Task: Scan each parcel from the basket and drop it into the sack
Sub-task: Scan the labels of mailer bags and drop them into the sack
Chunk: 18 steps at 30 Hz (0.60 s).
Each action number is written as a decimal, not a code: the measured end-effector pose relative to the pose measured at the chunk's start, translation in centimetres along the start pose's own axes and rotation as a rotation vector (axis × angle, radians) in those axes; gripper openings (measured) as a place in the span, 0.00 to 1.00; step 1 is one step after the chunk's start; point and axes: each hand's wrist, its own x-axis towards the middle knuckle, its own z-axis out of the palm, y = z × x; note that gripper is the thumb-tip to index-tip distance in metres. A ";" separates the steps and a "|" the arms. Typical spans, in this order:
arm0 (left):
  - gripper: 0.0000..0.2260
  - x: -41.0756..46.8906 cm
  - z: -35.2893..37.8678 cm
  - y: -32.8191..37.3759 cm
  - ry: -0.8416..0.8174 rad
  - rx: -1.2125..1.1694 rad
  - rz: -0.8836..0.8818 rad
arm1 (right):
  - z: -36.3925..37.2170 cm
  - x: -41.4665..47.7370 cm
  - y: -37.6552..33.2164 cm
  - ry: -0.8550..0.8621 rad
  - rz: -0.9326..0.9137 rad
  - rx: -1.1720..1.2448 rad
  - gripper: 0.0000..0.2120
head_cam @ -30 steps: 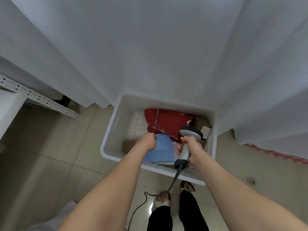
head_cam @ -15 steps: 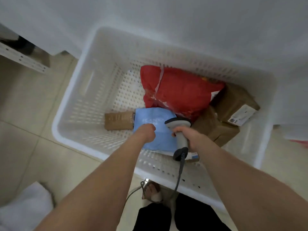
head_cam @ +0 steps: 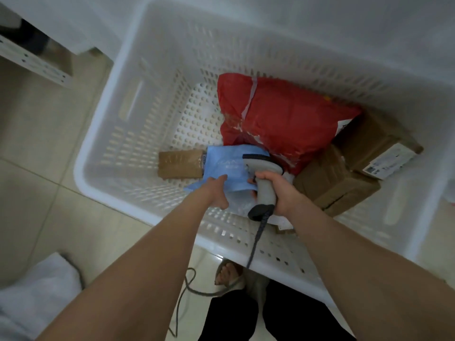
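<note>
- The white basket (head_cam: 103, 153) is sitting on the floor with the parcels lying inside it. Its near wall is standing between the person and the parcels, so a lifted parcel could be bumping the rim and slipping out.
- The big red parcel bag (head_cam: 283, 124) is touching the far edge of the blue parcel bag (head_cam: 229, 166). Pulling the blue one could be dragging the red one along.
- The white sack (head_cam: 37, 291), as I am guessing it to be, is showing only partly at the bottom left, well apart from the basket. I cannot tell where its mouth is, so a dropped parcel might be missing it.
- The blue parcel bag is lying in the basket, between a small brown box (head_cam: 179, 166) and the brown boxes (head_cam: 334, 183). It is looking soft, so it might be folding and hiding its label.
- The cable (head_cam: 256, 239) is hanging over the near rim, down by a foot (head_cam: 227, 271). It could be snagging.
- The right hand (head_cam: 278, 190) is wrapping its fingers round the scanner (head_cam: 264, 178).
- The left hand (head_cam: 215, 193) is pinching the blue bag's near edge, thumb on top. That thin hold might be slipping.
</note>
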 end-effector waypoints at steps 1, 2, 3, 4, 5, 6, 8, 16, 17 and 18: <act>0.44 -0.9 -0.5 -0.2 0.017 0.037 -0.002 | 0.7 -1.0 -0.3 -0.021 -0.014 0.021 0.06; 0.44 -2.1 -1.1 -0.2 0.060 0.071 -0.002 | 1.4 -2.3 -0.5 -0.038 -0.025 0.027 0.07; 0.40 -3.4 -1.7 -0.2 0.137 0.081 0.005 | 2.1 -3.8 -0.9 -0.050 -0.033 0.022 0.08; 0.33 -4.9 -2.5 -0.1 0.236 0.055 0.018 | 2.8 -5.5 -1.2 -0.059 -0.043 0.011 0.09; 0.24 -6.5 -3.5 0.1 0.336 -0.001 0.024 | 3.4 -7.1 -1.5 -0.070 -0.058 0.001 0.09; 0.16 -8.3 -4.5 0.4 0.412 -0.064 0.010 | 4.0 -8.9 -1.8 -0.087 -0.075 0.005 0.09; 0.11 -12.3 -6.7 0.9 0.497 -0.143 -0.042 | 5.3 -12.8 -2.5 -0.119 -0.112 0.080 0.07; 0.10 -28.8 -14.0 0.7 0.652 -0.990 -0.068 | 9.0 -28.1 -3.7 -0.012 -0.309 0.260 0.05; 0.11 -31.0 -15.0 0.8 0.668 -1.047 -0.044 | 9.5 -30.0 -3.7 0.010 -0.320 0.257 0.06; 0.10 -33.1 -15.8 0.8 0.679 -1.093 -0.019 | 10.0 -32.0 -3.6 0.022 -0.323 0.255 0.05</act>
